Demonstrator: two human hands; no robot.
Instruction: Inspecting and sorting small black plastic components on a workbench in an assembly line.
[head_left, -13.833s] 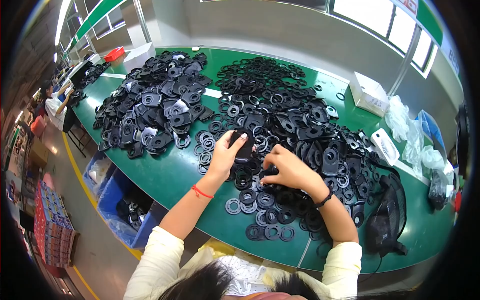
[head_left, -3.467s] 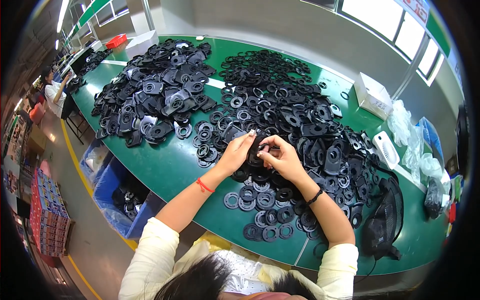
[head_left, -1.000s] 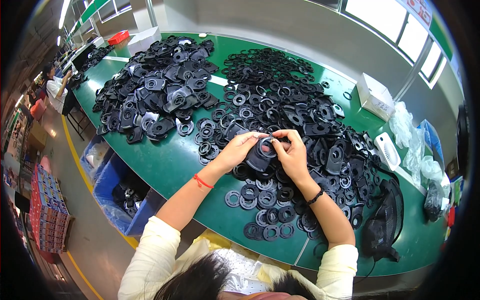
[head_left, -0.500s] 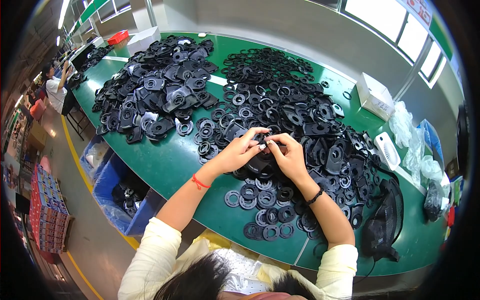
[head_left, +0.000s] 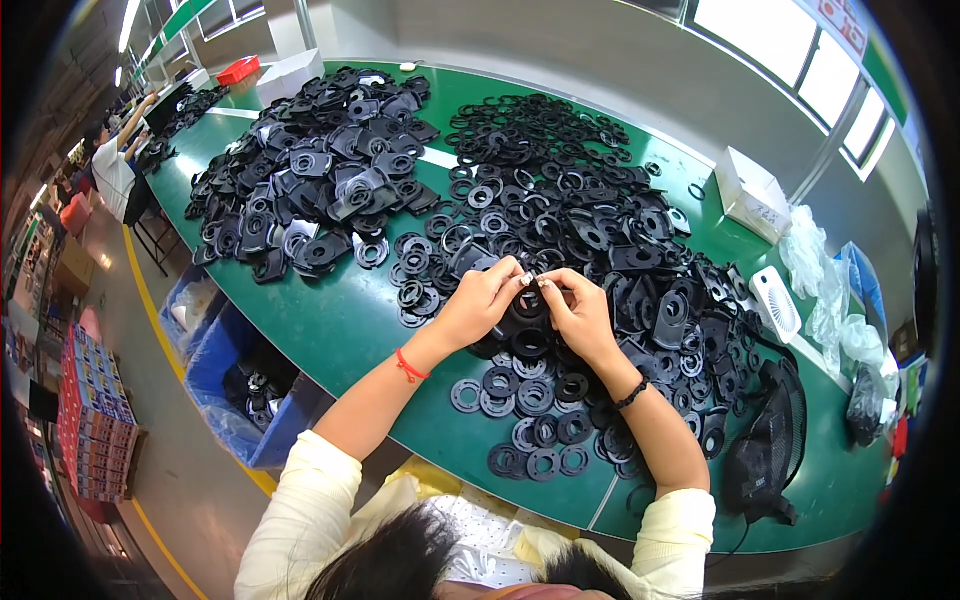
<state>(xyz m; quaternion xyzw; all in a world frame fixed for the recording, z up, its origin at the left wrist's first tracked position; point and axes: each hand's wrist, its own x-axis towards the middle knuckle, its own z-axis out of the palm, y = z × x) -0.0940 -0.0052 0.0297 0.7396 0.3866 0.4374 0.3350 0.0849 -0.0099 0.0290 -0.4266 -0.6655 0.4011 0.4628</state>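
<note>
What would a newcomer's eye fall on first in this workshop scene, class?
First, the green table, heaped with black rubber parts: a pile of flat plates at the far left and a spread of rings in the middle. Next, the left hand and right hand, meeting above the rings with fingertips pinching a small black part. Rows of sorted rings lie near the front edge.

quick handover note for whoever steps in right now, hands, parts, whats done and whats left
Left hand and right hand: fingertips meet over the table, pinching one small black ring part between them.
Parts: loose black rings heaped ahead on the green table; flat black plates piled to the left.
Done: rings laid out flat near the table's front edge, under the hands.
Left: both big heaps look unsorted.
Nearby: white box, plastic bags, black fan on the right.
</note>
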